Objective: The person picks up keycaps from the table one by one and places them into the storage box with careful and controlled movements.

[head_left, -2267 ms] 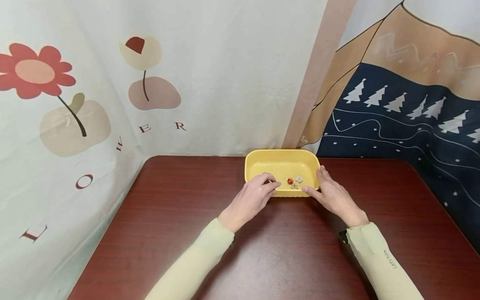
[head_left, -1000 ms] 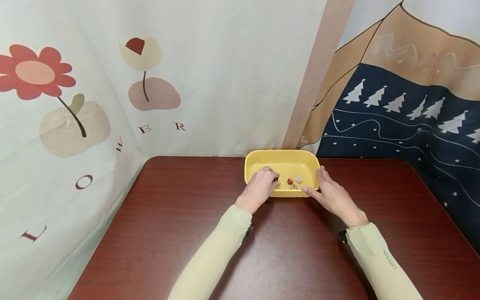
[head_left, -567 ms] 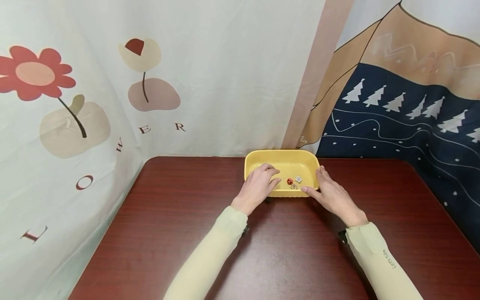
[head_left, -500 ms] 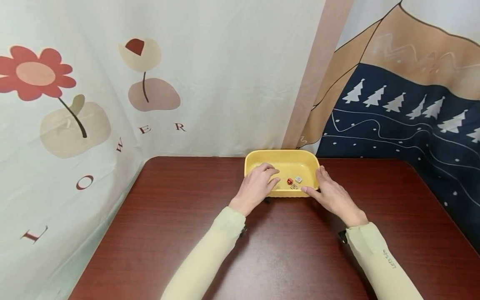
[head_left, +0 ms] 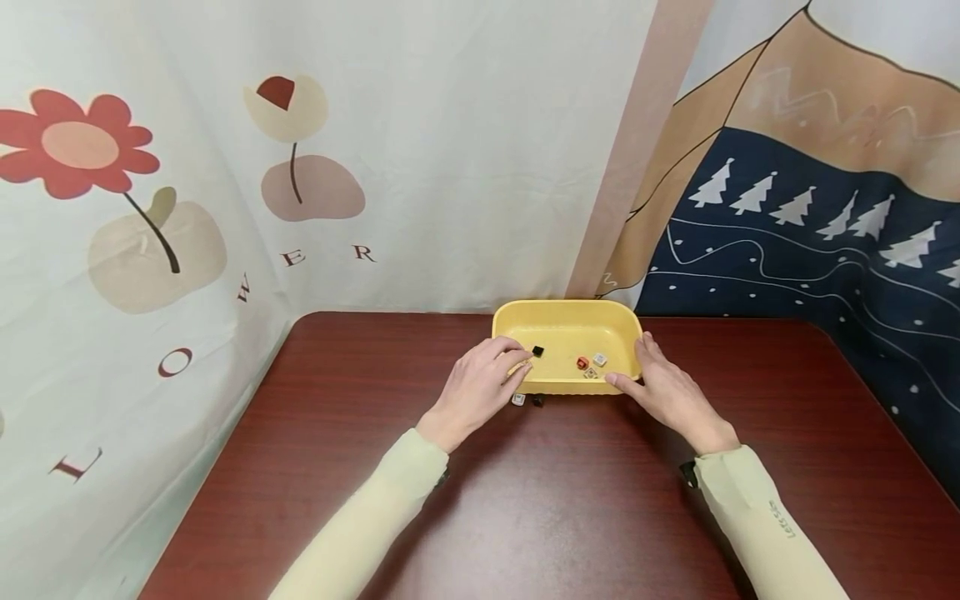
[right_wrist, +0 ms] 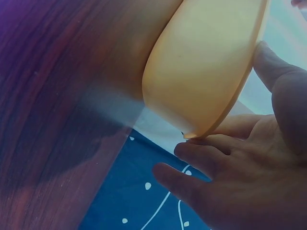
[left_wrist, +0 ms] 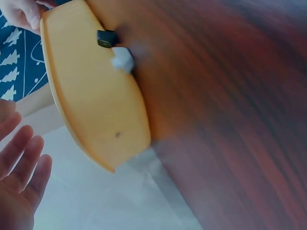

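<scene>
A yellow plastic tray (head_left: 566, 387) stands at the table's far edge. My right hand (head_left: 670, 390) grips its right front corner, the thumb on the front rim and the fingers against the outer end wall. My left hand (head_left: 477, 385) is over the tray's left front corner, its fingers loosely bent and spread in the left wrist view, with nothing seen between them. Inside the tray lie a small black cube-like piece (head_left: 537, 352), a red one (head_left: 582, 363), a white one (head_left: 599, 360) and a pale patterned one (head_left: 590, 373).
On the table (head_left: 570, 500), close against the tray's front wall, are a white piece (head_left: 518, 400) and a black piece (head_left: 538, 400). A printed curtain (head_left: 465, 167) hangs right behind the table's back edge.
My left hand has let go of the small black piece inside the tray and drawn back left and toward me. The white piece before the tray is now uncovered. My right hand stays put.
</scene>
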`<move>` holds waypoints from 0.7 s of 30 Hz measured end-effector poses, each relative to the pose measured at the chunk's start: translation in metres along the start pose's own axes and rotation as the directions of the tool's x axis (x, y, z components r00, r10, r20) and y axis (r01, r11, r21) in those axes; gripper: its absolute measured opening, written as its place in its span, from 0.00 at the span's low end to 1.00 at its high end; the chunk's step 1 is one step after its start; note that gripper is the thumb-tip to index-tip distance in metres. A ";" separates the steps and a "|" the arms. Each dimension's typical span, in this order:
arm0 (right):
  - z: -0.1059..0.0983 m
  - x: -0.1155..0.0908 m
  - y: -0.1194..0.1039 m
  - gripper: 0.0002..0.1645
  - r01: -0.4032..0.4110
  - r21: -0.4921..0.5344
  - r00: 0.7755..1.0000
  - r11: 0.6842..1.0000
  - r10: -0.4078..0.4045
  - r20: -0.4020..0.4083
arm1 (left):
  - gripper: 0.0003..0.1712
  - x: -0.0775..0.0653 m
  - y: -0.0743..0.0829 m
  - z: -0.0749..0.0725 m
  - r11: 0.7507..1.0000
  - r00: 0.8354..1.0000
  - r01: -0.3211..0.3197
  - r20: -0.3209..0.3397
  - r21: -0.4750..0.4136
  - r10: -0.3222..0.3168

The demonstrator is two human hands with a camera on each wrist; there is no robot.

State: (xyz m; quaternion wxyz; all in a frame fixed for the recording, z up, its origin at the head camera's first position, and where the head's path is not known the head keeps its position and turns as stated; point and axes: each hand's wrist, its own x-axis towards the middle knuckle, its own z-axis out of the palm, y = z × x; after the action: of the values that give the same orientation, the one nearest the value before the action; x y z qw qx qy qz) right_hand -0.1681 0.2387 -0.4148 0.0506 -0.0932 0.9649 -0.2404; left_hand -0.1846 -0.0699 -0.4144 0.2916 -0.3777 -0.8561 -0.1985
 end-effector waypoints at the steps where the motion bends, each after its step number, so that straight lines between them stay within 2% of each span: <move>1: 0.000 0.000 0.000 0.62 0.001 0.000 1.000 1.000 -0.001 0.000 | 0.08 -0.003 -0.001 -0.002 1.000 1.000 -0.015 0.000 0.006 0.015; 6: -0.001 0.000 0.000 0.61 0.001 -0.005 1.000 1.000 -0.001 0.002 | 0.08 -0.013 -0.002 -0.009 0.995 0.994 -0.095 0.058 0.009 0.094; 11: -0.001 0.000 -0.001 0.61 -0.002 -0.008 1.000 1.000 0.002 0.006 | 0.07 -0.021 0.000 -0.011 0.987 0.971 -0.161 0.178 -0.007 0.160; 14: 0.000 0.000 -0.001 0.61 -0.004 -0.007 1.000 1.000 0.004 0.010 | 0.08 -0.025 0.001 -0.011 0.984 0.944 -0.179 0.279 -0.012 0.175; 17: 0.000 0.000 -0.001 0.61 -0.009 -0.002 1.000 1.000 0.009 0.015 | 0.09 -0.028 0.002 -0.010 0.984 0.908 -0.179 0.381 -0.024 0.174; 21: 0.000 0.000 -0.001 0.60 -0.011 -0.001 1.000 1.000 0.011 0.015 | 0.12 -0.032 0.003 -0.006 0.987 0.866 -0.161 0.476 -0.019 0.151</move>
State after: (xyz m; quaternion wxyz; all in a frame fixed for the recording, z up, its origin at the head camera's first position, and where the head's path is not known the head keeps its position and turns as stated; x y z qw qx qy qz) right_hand -0.1682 0.2376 -0.4141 0.0593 -0.0900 0.9650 -0.2391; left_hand -0.1628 -0.0890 -0.4304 0.0916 -0.4797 -0.8701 -0.0665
